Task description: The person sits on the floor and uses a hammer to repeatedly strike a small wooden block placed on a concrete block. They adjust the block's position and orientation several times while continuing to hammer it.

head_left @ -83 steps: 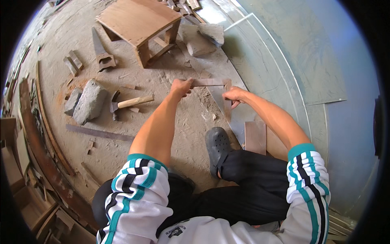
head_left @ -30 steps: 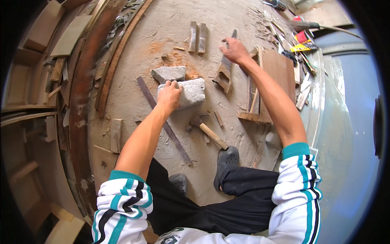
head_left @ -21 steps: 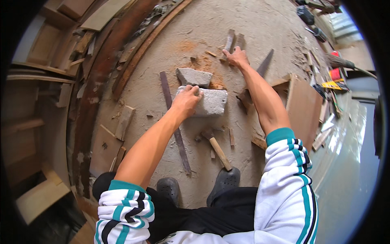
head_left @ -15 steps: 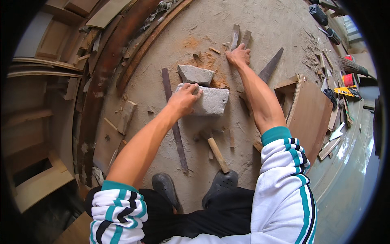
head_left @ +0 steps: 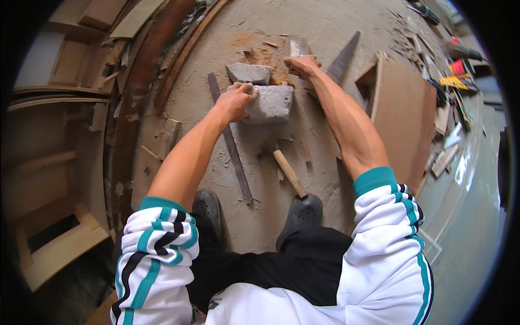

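Observation:
My left hand [head_left: 236, 103] grips the left side of a rough grey concrete block [head_left: 271, 104], its fingers curled over the edge. A second, smaller grey concrete chunk [head_left: 250, 73] lies just beyond that block. My right hand [head_left: 303, 66] is closed around the near end of short wood pieces [head_left: 297, 45], blurred and pointing away from me, so I cannot tell their exact number now. A hammer [head_left: 290, 173] lies in front of my right shoe, its head partly in shadow. To the left of the block stretches a long dark flat bar [head_left: 232, 142].
A saw blade [head_left: 344, 58] lies beyond my right forearm. A wooden box [head_left: 403, 116] stands to the right, near wood scraps and a yellow-and-black package [head_left: 457, 83]. Reddish-brown beams [head_left: 142, 81] and wooden cabinet frames [head_left: 59, 238] line the left. Sawdust [head_left: 265, 57] surrounds the chunk.
My right hand has drawn the wood pieces to the left, closer to the concrete blocks. My left hand keeps its place on the block. The whole view has shifted slightly.

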A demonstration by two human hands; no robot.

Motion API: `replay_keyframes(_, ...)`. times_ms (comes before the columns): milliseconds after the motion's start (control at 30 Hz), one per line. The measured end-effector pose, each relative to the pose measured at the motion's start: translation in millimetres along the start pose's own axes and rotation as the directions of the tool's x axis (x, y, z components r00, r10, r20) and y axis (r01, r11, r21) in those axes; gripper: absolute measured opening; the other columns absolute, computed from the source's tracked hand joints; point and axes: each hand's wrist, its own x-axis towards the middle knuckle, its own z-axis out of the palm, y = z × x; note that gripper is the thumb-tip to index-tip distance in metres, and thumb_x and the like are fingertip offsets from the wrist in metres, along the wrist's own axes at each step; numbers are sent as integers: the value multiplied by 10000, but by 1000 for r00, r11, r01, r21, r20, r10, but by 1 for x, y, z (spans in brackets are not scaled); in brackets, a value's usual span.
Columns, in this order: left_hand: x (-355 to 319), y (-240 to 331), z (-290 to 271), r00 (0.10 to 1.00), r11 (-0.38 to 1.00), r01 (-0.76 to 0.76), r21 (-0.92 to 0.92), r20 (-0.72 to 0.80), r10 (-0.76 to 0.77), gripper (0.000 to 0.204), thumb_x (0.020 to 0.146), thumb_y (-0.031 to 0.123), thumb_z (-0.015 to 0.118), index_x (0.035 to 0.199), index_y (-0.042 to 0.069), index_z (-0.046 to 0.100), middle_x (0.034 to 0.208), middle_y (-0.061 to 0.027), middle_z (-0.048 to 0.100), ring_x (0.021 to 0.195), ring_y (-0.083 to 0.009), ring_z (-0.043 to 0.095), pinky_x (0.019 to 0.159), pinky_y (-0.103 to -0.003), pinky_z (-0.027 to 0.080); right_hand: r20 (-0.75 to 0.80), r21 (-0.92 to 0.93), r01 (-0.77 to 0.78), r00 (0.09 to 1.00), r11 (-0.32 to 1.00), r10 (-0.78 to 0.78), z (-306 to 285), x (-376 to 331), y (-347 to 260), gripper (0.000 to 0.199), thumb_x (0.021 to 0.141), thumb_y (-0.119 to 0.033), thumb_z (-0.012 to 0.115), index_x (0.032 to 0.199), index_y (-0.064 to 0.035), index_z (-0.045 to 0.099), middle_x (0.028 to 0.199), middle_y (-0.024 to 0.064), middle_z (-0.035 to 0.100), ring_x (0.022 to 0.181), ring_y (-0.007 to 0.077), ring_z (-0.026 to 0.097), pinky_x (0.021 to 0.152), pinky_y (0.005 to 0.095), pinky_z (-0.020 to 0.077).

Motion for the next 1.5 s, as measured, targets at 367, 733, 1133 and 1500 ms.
replay_keyframes(367, 23, 29, 9, 810, -241, 45, -970, 176, -559, 625, 923, 543, 592, 1326, 66, 578, 1290, -130, 633, 1069, -276, 641, 877, -428, 525, 166, -120, 580, 812, 806, -560, -41, -163, 29, 1088, 580, -391, 848, 1370, 117, 298, 1277, 298, 551, 1169, 364, 587, 975, 391, 491)
replay_keyframes(733, -7, 120, -1, 956, -760, -188, -622, 62, -288, 200, 967, 192, 634, 1066, 19, 634, 996, -71, 674, 908, -192, 645, 779, -376, 537, 61, -31, 452, 891, 891, -450, -53, -299, 95, 756, 864, -332, 755, 1389, -7, 318, 1132, 234, 647, 1014, 289, 643, 873, 370, 508)
replay_keyframes(1133, -9, 149, 36, 910, -705, -106, -702, 217, -353, 319, 941, 185, 633, 1165, -41, 613, 1064, -108, 653, 930, -225, 631, 837, -382, 523, 47, -244, -276, 954, 930, 296, -135, -322, 250, 313, 839, -237, 589, 1009, 3, 696, 922, 165, 701, 720, 262, 673, 627, 398, 551)
replay_keyframes(1500, -31, 105, 70, 865, -376, -27, -926, 167, -473, 396, 915, 199, 667, 1163, -103, 601, 1091, -139, 660, 946, -219, 617, 864, -354, 478, -546, -300, -807, 583, 509, 602, -70, -442, 444, 639, 861, -307, 650, 1437, -133, 436, 1466, 97, 473, 1373, 351, 414, 1074, 501, 411)
